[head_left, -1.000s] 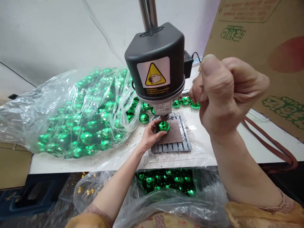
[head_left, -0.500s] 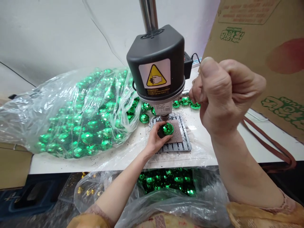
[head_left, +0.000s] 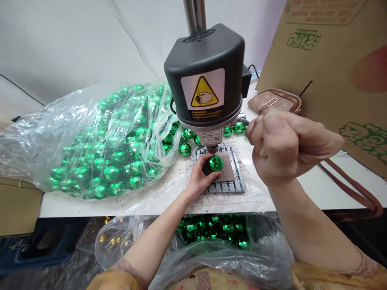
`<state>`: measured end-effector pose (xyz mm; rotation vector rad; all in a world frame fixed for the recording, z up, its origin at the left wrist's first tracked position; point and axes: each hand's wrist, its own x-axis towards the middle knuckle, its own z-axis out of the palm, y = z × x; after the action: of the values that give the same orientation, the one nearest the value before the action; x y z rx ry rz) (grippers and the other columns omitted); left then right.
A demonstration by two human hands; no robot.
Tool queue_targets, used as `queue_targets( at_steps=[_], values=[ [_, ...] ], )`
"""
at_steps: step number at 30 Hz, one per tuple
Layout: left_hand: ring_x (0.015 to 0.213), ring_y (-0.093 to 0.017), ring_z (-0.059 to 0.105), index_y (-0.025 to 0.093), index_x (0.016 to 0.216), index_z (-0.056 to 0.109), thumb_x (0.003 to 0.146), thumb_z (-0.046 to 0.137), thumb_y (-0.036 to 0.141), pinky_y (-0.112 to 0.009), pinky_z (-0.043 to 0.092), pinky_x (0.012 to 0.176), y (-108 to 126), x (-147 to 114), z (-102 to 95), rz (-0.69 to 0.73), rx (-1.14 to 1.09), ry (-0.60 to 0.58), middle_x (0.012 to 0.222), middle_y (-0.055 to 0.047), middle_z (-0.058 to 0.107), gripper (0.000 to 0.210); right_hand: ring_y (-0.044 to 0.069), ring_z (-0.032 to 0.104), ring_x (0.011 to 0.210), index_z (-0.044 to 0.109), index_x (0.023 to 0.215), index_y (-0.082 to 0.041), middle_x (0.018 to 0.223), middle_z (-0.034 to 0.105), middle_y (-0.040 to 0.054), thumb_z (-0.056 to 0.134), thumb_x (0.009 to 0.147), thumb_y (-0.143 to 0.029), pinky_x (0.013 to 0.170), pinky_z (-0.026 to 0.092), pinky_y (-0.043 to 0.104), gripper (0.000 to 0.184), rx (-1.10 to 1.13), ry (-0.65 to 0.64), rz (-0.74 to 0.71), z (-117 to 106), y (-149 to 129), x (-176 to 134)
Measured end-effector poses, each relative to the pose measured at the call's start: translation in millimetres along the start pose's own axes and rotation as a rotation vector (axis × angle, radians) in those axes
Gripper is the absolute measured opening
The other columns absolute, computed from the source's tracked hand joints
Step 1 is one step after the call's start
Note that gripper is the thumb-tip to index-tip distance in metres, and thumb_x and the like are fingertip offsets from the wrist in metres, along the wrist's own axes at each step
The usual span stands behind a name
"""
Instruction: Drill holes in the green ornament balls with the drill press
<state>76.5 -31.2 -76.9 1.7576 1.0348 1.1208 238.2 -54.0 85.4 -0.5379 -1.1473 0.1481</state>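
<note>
Two hands work at a drill (head_left: 204, 72) that fills the upper middle of the frame. The left hand (head_left: 201, 175), at the centre, pinches a faceted green ball (head_left: 216, 163) between thumb and fingers. That ball sits just below the chuck (head_left: 212, 149), over a brown board (head_left: 228, 171) laid on the slotted base (head_left: 240, 184); whether it touches the chuck is hard to tell. The right hand (head_left: 278, 145), right of centre, is curled into a tight fist at the end of a metal lever (head_left: 242, 116) on the drill's side.

Dark flecks litter the base and the white table (head_left: 314, 197) around it. Several loose balls (head_left: 185, 149) lie behind and beside the base, mid-frame. A clear bag (head_left: 57, 121) packed with more green balls covers the middle left, and another open plastic bag (head_left: 193, 259) of them hangs at bottom centre. On the right, a purse (head_left: 272, 100) lies behind the fist, against a large carton (head_left: 332, 68) in the upper right; a brown strap (head_left: 359, 191) loops at lower right.
</note>
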Motion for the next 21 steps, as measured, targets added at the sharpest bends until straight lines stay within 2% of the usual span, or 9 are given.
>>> queue_targets(
  at_steps=[4,9,15,21],
  values=[
    [0.118,-0.027,0.064,0.020,0.123,0.057,0.076,0.084,0.036,-0.042,0.051,0.102,0,0,0.0,-0.001,-0.021,-0.001,0.127,-0.011,0.066,0.056,0.007,0.028,0.042,0.019,0.052,-0.018,0.046,0.025,-0.0040,0.058,0.086,-0.020,0.042,0.023,0.032,0.052,-0.003,-0.011,-0.008,-2,4,-2],
    [0.116,-0.026,0.064,0.020,0.121,0.057,0.076,0.084,0.038,-0.041,0.052,0.101,1,0,0.6,-0.008,-0.036,0.004,0.126,-0.011,0.067,0.056,0.006,0.021,0.042,0.015,0.055,-0.018,0.049,0.019,-0.0049,0.057,0.082,-0.013,0.042,0.019,0.031,0.050,0.075,0.036,-0.175,1,16,-7],
    [0.116,-0.026,0.064,0.020,0.120,0.057,0.075,0.085,0.036,-0.041,0.051,0.101,-1,0,0.7,-0.016,-0.055,0.003,0.124,-0.011,0.067,0.056,0.006,0.021,0.039,0.013,0.058,-0.020,0.048,0.020,-0.0062,0.056,0.079,-0.007,0.039,0.023,0.030,0.050,0.060,0.018,-0.288,-2,26,-13],
    [0.110,-0.025,0.065,0.020,0.118,0.057,0.075,0.086,0.035,-0.039,0.052,0.098,-3,-1,1.4,-0.012,-0.068,0.006,0.117,-0.008,0.068,0.054,0.006,0.021,0.039,0.013,0.058,-0.020,0.048,0.024,-0.0060,0.056,0.076,-0.005,0.040,0.019,0.030,0.050,0.123,-0.014,-0.329,-5,32,-16]
  ],
)
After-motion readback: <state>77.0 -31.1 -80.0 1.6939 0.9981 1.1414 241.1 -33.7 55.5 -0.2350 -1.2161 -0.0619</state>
